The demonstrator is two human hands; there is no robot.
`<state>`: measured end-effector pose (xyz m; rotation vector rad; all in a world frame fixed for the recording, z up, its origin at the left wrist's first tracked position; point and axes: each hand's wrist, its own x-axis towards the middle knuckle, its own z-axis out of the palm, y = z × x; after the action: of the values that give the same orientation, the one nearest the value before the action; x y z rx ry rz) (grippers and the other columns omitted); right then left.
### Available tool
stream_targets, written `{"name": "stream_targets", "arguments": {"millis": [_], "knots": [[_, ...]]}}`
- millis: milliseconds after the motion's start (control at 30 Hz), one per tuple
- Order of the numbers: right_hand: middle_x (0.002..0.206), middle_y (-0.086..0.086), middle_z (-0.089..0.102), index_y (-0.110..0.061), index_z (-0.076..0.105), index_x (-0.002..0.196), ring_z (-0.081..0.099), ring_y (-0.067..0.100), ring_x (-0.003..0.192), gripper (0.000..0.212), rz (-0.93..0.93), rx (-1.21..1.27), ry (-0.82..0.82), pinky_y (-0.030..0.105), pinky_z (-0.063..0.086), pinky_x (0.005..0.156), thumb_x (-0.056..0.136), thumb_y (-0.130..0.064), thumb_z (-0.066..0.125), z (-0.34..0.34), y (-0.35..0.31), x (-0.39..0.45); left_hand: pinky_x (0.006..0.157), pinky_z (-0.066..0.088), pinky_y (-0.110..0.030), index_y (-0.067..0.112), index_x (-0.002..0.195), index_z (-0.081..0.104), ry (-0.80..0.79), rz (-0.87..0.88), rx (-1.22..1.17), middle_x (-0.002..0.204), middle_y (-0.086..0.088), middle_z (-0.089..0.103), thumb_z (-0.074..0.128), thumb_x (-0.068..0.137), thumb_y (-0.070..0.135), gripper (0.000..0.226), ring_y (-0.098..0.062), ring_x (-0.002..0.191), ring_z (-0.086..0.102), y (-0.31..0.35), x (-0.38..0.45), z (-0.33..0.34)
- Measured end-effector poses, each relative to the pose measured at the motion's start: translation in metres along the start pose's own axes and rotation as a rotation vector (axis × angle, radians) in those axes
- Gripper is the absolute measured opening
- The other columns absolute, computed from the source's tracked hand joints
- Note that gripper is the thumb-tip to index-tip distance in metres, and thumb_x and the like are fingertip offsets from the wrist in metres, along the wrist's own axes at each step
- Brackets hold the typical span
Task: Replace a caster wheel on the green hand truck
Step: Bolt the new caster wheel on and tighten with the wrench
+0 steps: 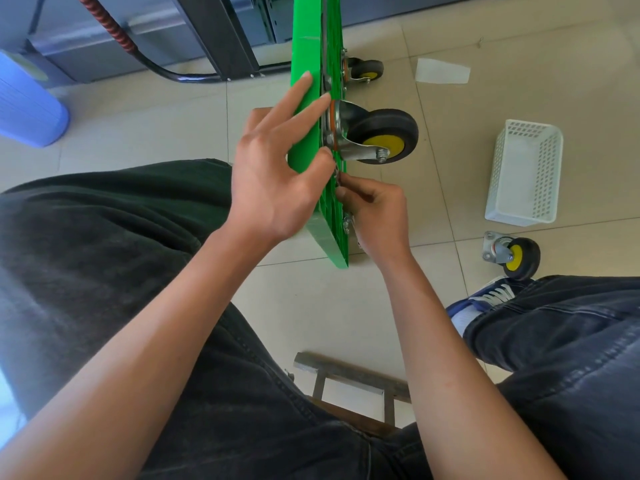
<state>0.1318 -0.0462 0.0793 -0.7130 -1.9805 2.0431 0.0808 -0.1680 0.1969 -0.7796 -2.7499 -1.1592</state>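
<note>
The green hand truck is stood on edge on pale floor tiles; its deck is pressed by the spread left hand; small hardware is pinched by the right hand; a loose caster lies beside a white basket.

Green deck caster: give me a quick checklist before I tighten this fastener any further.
1. Green deck on edge, steadied by left hand: ok.
2. Mounted caster against the deck: ok.
3. Right hand pinches small fastener at the deck: ok.
4. Thread engaged: cannot tell.
5. Loose caster on the floor, apart: ok.
6. Wrench within view: not ok.
</note>
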Motion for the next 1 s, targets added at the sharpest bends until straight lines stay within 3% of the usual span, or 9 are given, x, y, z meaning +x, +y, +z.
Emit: {"name": "stream_targets", "arguments": {"millis": [333, 433, 533, 600, 667, 733, 800, 900, 1000], "knots": [[0.109, 0.000, 0.078, -0.009, 0.075, 0.120, 0.072, 0.010, 0.098, 0.026, -0.031, -0.092, 0.068, 0.025, 0.058, 0.088, 0.094, -0.006, 0.070, 0.004, -0.009, -0.008, 0.092, 0.040, -0.013, 0.023, 0.141, 0.059, 0.000, 0.004, -0.012, 0.156, 0.008, 0.044, 0.053, 0.085, 0.027, 0.057, -0.012, 0.124, 0.048, -0.003, 0.000, -0.001], [0.103, -0.003, 0.079, -0.011, 0.077, 0.117, 0.072, 0.009, 0.092, 0.023, -0.019, -0.135, 0.079, 0.030, 0.059, 0.087, 0.095, -0.010, 0.071, 0.004, -0.012, -0.010, 0.092, 0.037, -0.009, 0.023, 0.141, 0.060, 0.000, 0.005, -0.006, 0.156, 0.008, 0.044, 0.054, 0.085, 0.026, 0.057, -0.013, 0.125, 0.048, -0.003, 0.000, -0.001], [0.087, -0.004, 0.079, -0.015, 0.082, 0.103, 0.073, 0.021, 0.084, 0.015, 0.001, -0.181, 0.057, 0.046, 0.060, 0.079, 0.094, -0.017, 0.070, 0.004, -0.017, -0.009, 0.092, 0.035, -0.008, 0.022, 0.141, 0.059, -0.003, 0.008, -0.001, 0.156, 0.007, 0.044, 0.053, 0.084, 0.027, 0.057, -0.013, 0.125, 0.047, -0.002, 0.000, -0.001], [0.078, 0.000, 0.075, -0.014, 0.081, 0.090, 0.069, 0.025, 0.077, 0.018, -0.017, -0.295, 0.025, 0.044, 0.056, 0.069, 0.096, -0.020, 0.066, 0.006, -0.023, -0.008, 0.091, 0.037, -0.008, 0.022, 0.141, 0.059, 0.003, 0.002, 0.001, 0.157, 0.008, 0.043, 0.052, 0.084, 0.028, 0.058, -0.012, 0.125, 0.047, -0.003, 0.000, -0.001], [0.078, 0.003, 0.073, -0.012, 0.078, 0.088, 0.065, 0.025, 0.074, 0.022, -0.042, -0.430, 0.026, 0.034, 0.046, 0.062, 0.099, -0.022, 0.062, 0.007, -0.027, -0.008, 0.091, 0.038, -0.010, 0.022, 0.141, 0.059, 0.004, 0.005, -0.001, 0.156, 0.008, 0.044, 0.052, 0.083, 0.028, 0.059, -0.012, 0.125, 0.047, -0.002, 0.000, -0.001], [0.086, 0.003, 0.074, -0.012, 0.078, 0.098, 0.066, 0.022, 0.079, 0.022, -0.023, -0.445, 0.041, 0.029, 0.044, 0.065, 0.101, -0.024, 0.060, 0.008, -0.029, -0.008, 0.091, 0.038, -0.009, 0.022, 0.141, 0.060, 0.002, 0.008, -0.001, 0.156, 0.007, 0.044, 0.053, 0.082, 0.028, 0.059, -0.012, 0.125, 0.047, -0.002, 0.000, 0.000], [0.089, 0.001, 0.075, -0.012, 0.078, 0.103, 0.069, 0.020, 0.083, 0.020, 0.010, -0.360, 0.011, 0.031, 0.052, 0.070, 0.101, -0.024, 0.061, 0.006, -0.029, -0.008, 0.090, 0.036, -0.008, 0.023, 0.140, 0.060, 0.002, 0.005, 0.002, 0.156, 0.007, 0.044, 0.053, 0.082, 0.027, 0.059, -0.012, 0.125, 0.047, -0.002, 0.000, 0.000], [0.085, -0.002, 0.076, -0.015, 0.079, 0.103, 0.072, 0.021, 0.081, 0.016, 0.036, -0.276, -0.034, 0.045, 0.060, 0.077, 0.097, -0.023, 0.066, -0.003, -0.021, -0.006, 0.092, 0.037, -0.009, 0.022, 0.140, 0.060, 0.006, 0.004, 0.001, 0.156, 0.007, 0.044, 0.053, 0.082, 0.027, 0.059, -0.012, 0.124, 0.048, -0.002, 0.000, 0.000], [0.087, -0.002, 0.078, -0.017, 0.079, 0.105, 0.074, 0.020, 0.083, 0.016, 0.051, -0.208, -0.031, 0.050, 0.061, 0.080, 0.093, -0.024, 0.070, -0.011, -0.012, -0.004, 0.093, 0.039, -0.013, 0.022, 0.140, 0.060, 0.011, 0.009, -0.008, 0.156, 0.007, 0.045, 0.053, 0.082, 0.028, 0.058, -0.014, 0.123, 0.048, -0.002, 0.000, 0.001]]}}
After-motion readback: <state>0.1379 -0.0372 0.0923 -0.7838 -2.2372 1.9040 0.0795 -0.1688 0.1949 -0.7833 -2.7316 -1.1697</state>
